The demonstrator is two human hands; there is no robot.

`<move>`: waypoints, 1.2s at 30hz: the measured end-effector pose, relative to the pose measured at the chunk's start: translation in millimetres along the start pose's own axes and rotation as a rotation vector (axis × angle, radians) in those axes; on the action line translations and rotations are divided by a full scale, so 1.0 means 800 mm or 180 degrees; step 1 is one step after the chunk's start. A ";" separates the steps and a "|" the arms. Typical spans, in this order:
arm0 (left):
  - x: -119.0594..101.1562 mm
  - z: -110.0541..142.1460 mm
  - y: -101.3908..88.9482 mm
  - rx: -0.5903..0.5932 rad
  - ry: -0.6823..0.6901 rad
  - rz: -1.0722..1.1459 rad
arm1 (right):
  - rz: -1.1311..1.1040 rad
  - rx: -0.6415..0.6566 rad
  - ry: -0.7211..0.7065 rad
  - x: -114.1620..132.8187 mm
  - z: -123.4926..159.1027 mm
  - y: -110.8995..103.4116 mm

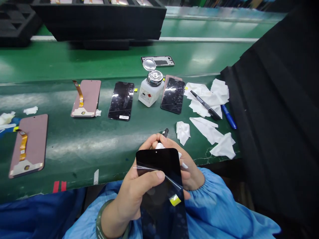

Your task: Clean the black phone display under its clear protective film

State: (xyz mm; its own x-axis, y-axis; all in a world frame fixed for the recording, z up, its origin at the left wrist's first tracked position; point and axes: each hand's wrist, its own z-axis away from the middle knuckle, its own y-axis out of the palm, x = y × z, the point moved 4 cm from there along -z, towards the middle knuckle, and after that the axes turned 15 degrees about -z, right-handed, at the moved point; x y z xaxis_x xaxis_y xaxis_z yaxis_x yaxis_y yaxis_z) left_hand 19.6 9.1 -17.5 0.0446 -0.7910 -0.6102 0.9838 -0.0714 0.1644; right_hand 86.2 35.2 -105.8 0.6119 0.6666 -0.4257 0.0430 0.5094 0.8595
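Note:
My left hand [134, 186] grips a black phone screen [161, 215], its thumb lying across the glass. A clear film is partly lifted from the screen, its edge creased under the thumb, and a yellow tab [175, 200] sits on it. Behind the screen's right edge my right hand [191, 172] is closed, its fingers partly hidden. White cloth [159, 146] shows between that hand and the screen. A black tip [165, 132] of something pen-like sticks out beyond the fingertips; the rest of it is hidden.
On the green bench lie pink-backed screens [87, 96], dark screens [122, 99], a white dispenser bottle [149, 91] with its lid raised, a phone frame [159, 61], white cloths [224, 146], a black marker [205, 104] and a blue pen [228, 117]. Black trays [99, 21] stand behind.

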 end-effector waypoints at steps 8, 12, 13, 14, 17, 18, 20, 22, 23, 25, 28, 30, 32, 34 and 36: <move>0.000 0.000 -0.002 -0.0009 0.0018 0.0009 | 0.0118 0.0154 -0.0033 0.001 -0.002 0.003; 0.000 -0.001 0.000 0.0075 0.0028 0.0089 | 0.0068 0.0193 -0.0080 0.003 -0.003 0.004; -0.001 -0.002 0.000 0.0086 0.0031 0.0119 | 0.0035 0.0172 -0.0061 0.003 -0.002 0.005; -0.001 -0.002 0.001 0.0084 0.0032 0.0132 | -0.0002 0.0144 -0.0042 0.002 -0.001 0.007; -0.001 -0.001 0.001 0.0065 0.0011 0.0125 | -0.0162 0.0079 -0.0008 0.000 0.004 0.010; -0.001 0.000 0.001 0.0060 -0.0005 0.0128 | -0.0224 0.0056 0.0016 -0.001 0.005 0.010; 0.001 0.002 0.002 0.0052 -0.0046 0.0148 | -0.0326 0.0009 0.0102 -0.003 0.005 0.006; 0.002 0.003 0.001 0.0019 -0.0080 0.0185 | -0.0381 -0.0045 0.0126 -0.004 0.004 0.001; 0.002 0.004 0.001 -0.0001 -0.0092 0.0189 | -0.0389 -0.0075 0.0078 -0.003 0.003 -0.001; 0.001 0.004 0.000 -0.0027 -0.0095 0.0128 | -0.0400 -0.0147 -0.0106 0.001 0.000 -0.005; 0.000 0.005 -0.001 -0.0093 -0.0093 -0.0073 | -0.0424 -0.0265 -0.0369 0.008 -0.001 -0.007; -0.001 0.005 -0.003 -0.0151 -0.0120 -0.0118 | -0.0389 -0.0285 -0.0407 0.011 -0.001 -0.007; 0.000 0.004 -0.003 -0.0150 -0.0166 -0.0047 | -0.0327 -0.0247 -0.0324 0.011 -0.001 -0.006; 0.001 0.002 -0.001 -0.0065 -0.0178 0.0093 | -0.0287 -0.0210 -0.0207 0.009 0.001 -0.005; 0.002 -0.001 0.000 0.0018 -0.0120 0.0214 | -0.0270 -0.0196 -0.0124 0.008 0.004 -0.004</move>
State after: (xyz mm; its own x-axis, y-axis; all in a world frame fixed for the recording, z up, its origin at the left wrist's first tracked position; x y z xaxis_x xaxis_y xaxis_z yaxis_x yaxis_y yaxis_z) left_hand 19.9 8.5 -18.9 0.1039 -0.8165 -0.5680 0.9778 -0.0206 0.2084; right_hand 92.5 36.0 -110.4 0.6384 0.5986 -0.4838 0.0482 0.5963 0.8013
